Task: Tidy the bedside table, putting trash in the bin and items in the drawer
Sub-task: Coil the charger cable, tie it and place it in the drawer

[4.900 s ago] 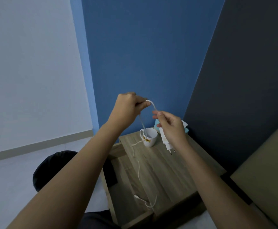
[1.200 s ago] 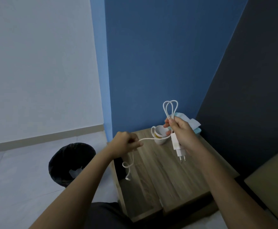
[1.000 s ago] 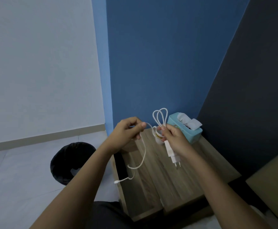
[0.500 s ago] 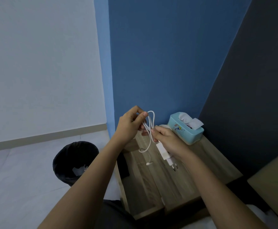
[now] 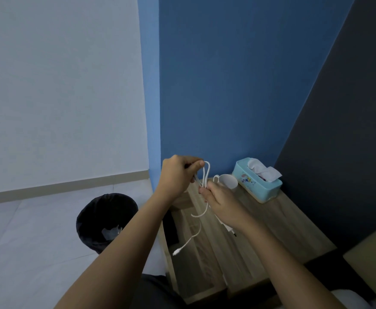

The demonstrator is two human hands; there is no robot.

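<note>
We hold the white charger cable (image 5: 205, 175) above the desk (image 5: 272, 221) — left hand (image 5: 178, 175) pinching its loops, right hand (image 5: 224, 205) closed round cable and plug — its end dangling over the open drawer (image 5: 196, 264).

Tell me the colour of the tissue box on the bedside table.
Light turquoise tissue box, small cartoon print on its side; head view.

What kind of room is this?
Probably a bedroom corner. A small wooden bedside table stands against the blue wall, with a tissue box and a white mug on it, and a black bin stands on the floor beside it.
</note>
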